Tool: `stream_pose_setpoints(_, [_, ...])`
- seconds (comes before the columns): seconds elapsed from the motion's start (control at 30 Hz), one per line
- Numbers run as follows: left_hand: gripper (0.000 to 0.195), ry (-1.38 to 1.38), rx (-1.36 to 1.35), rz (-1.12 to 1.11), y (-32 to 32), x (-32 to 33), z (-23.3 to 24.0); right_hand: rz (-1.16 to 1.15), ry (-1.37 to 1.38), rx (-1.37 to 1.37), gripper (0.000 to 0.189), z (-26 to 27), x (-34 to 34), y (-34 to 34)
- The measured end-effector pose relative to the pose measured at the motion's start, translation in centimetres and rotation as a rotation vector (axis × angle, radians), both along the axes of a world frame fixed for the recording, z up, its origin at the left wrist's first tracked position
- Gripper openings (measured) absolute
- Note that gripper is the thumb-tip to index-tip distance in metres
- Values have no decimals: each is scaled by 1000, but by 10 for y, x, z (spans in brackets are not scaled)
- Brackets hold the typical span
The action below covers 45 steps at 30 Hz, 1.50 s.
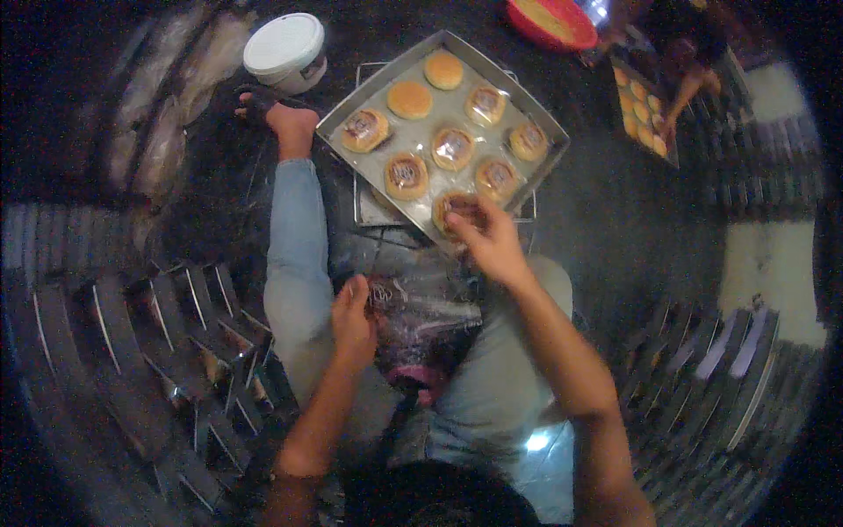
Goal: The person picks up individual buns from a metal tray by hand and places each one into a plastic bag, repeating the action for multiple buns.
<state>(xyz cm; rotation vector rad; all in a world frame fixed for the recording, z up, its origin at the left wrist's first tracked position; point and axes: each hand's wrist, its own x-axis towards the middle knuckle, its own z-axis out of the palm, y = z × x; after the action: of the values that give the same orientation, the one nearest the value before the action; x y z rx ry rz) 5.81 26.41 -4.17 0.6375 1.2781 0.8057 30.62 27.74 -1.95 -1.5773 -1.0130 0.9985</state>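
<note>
Ahead of me a square metal baking tray [428, 158] rests cornerwise on a wire-edged stand. Several round buns lie in it; most, like the one near the middle [452, 149], bear clear film with a printed dark mark, while two at the back, such as this plain golden bun [409, 99], have none. At the tray's near corner my right hand [486, 230] has its fingers on a bun [445, 209]. My left hand [355, 316] is raised near my lap, its fingers around the edge of what looks like clear printed film [388, 293]; blur hides the exact hold.
A white lidded bucket [284, 49] stands back left, beside my foot. Back right are a red bowl [553, 23] and another person's arm [688, 92] over a second tray of buns [635, 109]. Stacked dark trays or racks [132, 329] flank me on both sides.
</note>
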Motion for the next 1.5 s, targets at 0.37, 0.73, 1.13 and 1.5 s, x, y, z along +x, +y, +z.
stream_pose_setpoints(0.37, [22, -305, -373, 189, 10, -14, -38, 198, -780, -101, 60, -120, 70, 305])
stream_pose_setpoints(0.73, [23, 4, 19, 102, 18, -44, -62, -104, -248, 76, 60, -48, 11, 163])
stream_pose_setpoints(1.13, [26, 145, 375, -203, -23, -29, 75, -52, 485, -254, 48, 108, -54, -158])
stream_pose_setpoints(1.5, [90, -966, -12, -380, -94, 26, 165, 123, -739, 409, 54, 162, -96, -215])
